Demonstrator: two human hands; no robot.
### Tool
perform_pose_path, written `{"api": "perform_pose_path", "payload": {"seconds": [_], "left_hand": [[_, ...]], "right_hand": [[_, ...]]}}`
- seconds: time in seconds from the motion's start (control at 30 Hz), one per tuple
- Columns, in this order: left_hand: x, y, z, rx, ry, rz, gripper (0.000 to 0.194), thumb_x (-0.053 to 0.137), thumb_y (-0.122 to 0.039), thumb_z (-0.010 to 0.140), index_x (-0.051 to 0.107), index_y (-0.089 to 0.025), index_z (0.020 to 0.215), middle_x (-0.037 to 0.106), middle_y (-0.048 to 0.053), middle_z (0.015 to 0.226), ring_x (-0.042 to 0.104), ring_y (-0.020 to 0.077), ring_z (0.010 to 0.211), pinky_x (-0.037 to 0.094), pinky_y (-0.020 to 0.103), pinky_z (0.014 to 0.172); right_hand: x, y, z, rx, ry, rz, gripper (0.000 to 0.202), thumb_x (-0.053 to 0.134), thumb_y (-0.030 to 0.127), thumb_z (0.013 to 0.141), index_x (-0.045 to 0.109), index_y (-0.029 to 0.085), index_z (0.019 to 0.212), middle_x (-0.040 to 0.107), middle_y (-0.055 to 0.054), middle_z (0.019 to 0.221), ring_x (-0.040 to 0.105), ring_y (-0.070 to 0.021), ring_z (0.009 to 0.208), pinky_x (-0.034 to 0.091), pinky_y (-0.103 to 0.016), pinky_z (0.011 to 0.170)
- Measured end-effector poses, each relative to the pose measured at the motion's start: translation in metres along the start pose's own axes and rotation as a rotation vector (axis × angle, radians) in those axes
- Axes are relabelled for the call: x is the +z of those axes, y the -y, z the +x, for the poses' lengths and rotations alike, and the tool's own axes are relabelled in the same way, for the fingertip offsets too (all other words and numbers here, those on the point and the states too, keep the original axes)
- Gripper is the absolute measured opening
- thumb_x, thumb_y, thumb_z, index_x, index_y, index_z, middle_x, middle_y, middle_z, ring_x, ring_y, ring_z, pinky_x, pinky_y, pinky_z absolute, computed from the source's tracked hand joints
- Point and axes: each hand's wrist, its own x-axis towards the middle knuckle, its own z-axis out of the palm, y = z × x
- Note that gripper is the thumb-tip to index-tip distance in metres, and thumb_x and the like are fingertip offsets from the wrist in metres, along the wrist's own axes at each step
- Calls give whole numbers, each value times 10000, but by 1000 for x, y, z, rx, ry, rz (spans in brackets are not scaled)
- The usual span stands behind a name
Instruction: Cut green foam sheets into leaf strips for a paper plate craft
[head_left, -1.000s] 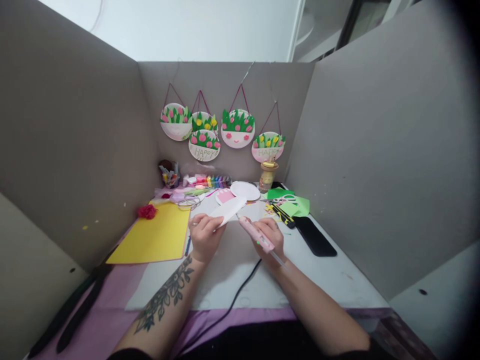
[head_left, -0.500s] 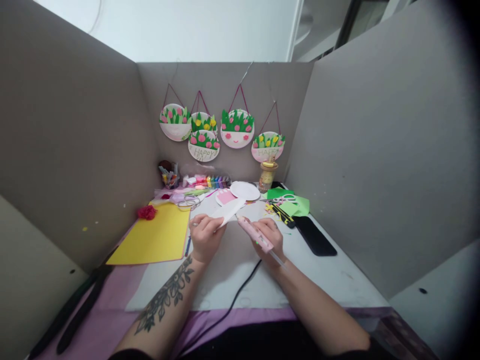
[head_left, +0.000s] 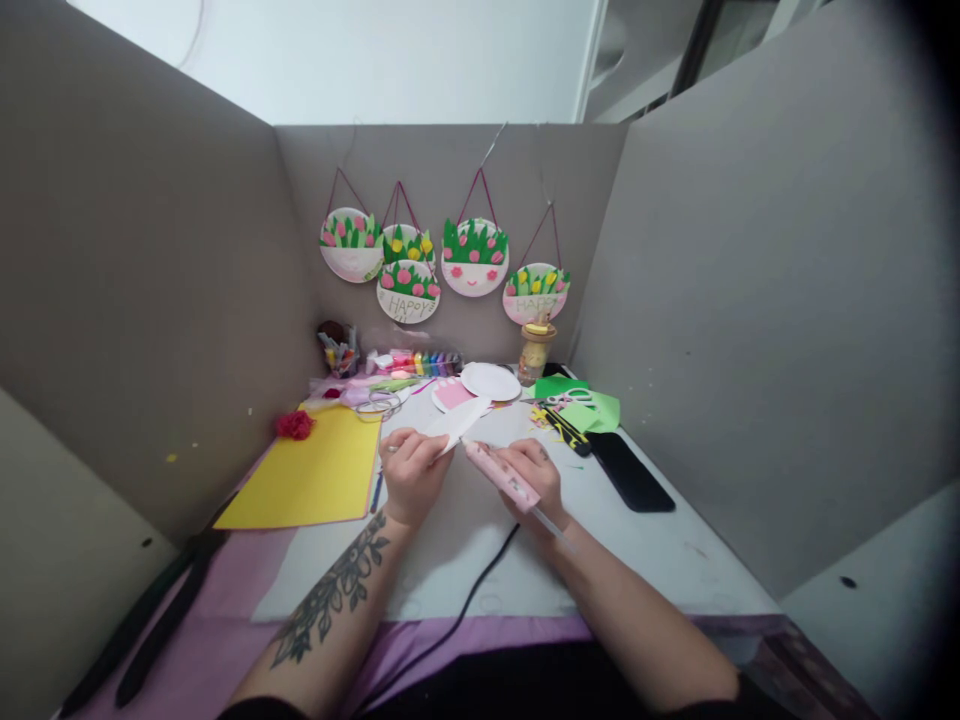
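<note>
- Hands: they are apart from each other; the left hand (head_left: pixel 412 475) pinches the white paper (head_left: pixel 460 424) at its near left end, and the right hand (head_left: pixel 534 478) is wrapped round a pink glue gun (head_left: pixel 502 477).
- Left of the white paper, a yellow sheet (head_left: pixel 307 475) lies on the desk (head_left: pixel 600 570), with a red pompom (head_left: pixel 295 425) at its far left edge.
- The white paper is held up in front of the person, between the hands, and clamped only by the left one, which is the nearer. Its long axis slants from those fingers away to the far right; whether it is folded cannot be told.
- Just beyond the white paper stand out a pink piece (head_left: pixel 450 394) and a round white plate (head_left: pixel 491 381).
- The glue gun lies to the near right of the white paper, its long axis running roughly crosswise to the paper's. Its tip points at the paper's near edge, close by the left fingertips; touching or just beside, I cannot tell.
- Well right of the white paper lie a yellow-and-black cutter (head_left: pixel 568 432) and a black slab (head_left: pixel 630 475).
</note>
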Motion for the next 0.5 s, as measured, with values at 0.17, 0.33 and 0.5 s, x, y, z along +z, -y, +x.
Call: {"api": "perform_pose_path", "payload": {"seconds": [0.17,0.33,0.5], "left_hand": [[0,0,-1,-7,8,1,80,705,-182,769,646,-236,776,649,-33,604,576,155,693,380,329,768],[0,0,-1,-21,16,16,57,692,-202,783,650,-232,760,648,-31,599,582,157,698,382,329,768],[-1,-1,0,-28,27,34,57,683,-214,793,656,-233,746,643,-33,588,588,151,685,381,327,773]], "right_hand": [[2,-4,-3,-1,-37,-55,205,594,181,885,693,196,1065,642,-45,740,538,-174,757,452,-314,726],[0,-1,-4,53,27,29,175,575,235,899,718,200,993,620,-47,731,541,-173,755,467,-308,708],[-1,-2,-1,29,-39,-2,176,590,189,884,712,186,1010,651,-49,738,545,-172,754,462,-311,713]]}}
